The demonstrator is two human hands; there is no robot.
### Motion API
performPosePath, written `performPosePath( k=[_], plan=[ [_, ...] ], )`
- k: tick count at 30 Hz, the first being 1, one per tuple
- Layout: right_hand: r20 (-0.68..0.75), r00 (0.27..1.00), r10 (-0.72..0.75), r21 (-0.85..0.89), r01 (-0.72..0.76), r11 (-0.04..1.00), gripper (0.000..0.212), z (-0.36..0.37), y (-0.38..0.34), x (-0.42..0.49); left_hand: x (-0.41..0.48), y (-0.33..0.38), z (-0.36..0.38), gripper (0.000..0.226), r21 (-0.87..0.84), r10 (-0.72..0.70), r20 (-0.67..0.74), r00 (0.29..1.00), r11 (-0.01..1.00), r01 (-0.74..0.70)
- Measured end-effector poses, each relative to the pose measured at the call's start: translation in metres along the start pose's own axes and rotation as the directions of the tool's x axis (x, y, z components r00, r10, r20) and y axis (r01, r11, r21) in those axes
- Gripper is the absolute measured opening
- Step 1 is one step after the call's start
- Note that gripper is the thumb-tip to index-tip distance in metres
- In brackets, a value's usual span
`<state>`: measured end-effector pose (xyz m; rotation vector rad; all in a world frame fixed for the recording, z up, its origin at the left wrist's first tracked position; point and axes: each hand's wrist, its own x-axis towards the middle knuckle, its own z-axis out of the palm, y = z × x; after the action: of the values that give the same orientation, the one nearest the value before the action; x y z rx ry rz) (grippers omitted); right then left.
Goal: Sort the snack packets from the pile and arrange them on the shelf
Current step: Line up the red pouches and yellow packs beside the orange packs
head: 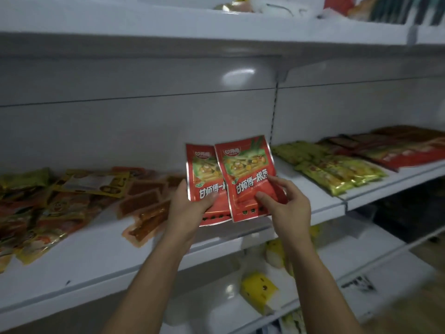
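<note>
I hold two matching red snack packets upright above the white shelf (96,256). My left hand (190,208) grips the left red packet (202,174) with the thumb on its front. My right hand (286,203) pinches the right red packet (248,174), which overlaps the left one. A mixed pile of snack packets (43,208) lies on the shelf's left part, with several flat orange-brown packets (147,203) beside it. On the shelf section at right, green-yellow packets (337,169) and red-brown packets (395,148) lie in rows.
A shelf bracket (274,112) runs up the back panel behind the packets. The upper shelf (216,27) carries more goods. A lower shelf holds yellow-and-white packs (260,288).
</note>
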<state>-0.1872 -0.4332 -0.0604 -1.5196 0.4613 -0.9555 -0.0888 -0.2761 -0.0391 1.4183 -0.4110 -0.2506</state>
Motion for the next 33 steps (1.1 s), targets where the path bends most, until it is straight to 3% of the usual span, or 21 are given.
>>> performPosePath(
  k=[10, 20, 26, 33],
  plan=[
    [-0.315, 0.949, 0.015, -0.093, -0.046, 0.995, 0.035, -0.154, -0.001, 0.006, -0.011, -0.024, 0.143, 0.032, 0.008, -0.017, 0.179, 0.984, 1.0, 0.016],
    [-0.527, 0.85, 0.022, -0.204, -0.151, 0.967, 0.036, -0.264, -0.013, 0.01, 0.0, -0.029, 0.241, 0.032, -0.009, -0.055, 0.305, 0.951, 0.998, 0.061],
    [-0.56, 0.829, 0.004, -0.261, -0.181, 0.948, 0.04, -0.315, -0.01, 0.058, 0.025, -0.034, 0.291, 0.031, -0.044, -0.053, 0.309, 0.95, 0.997, 0.07],
    [-0.425, 0.905, 0.033, -0.4, -0.22, 0.89, 0.042, -0.343, 0.015, 0.176, 0.083, -0.037, 0.354, 0.028, -0.083, -0.091, 0.248, 0.964, 0.99, 0.115]
  ],
)
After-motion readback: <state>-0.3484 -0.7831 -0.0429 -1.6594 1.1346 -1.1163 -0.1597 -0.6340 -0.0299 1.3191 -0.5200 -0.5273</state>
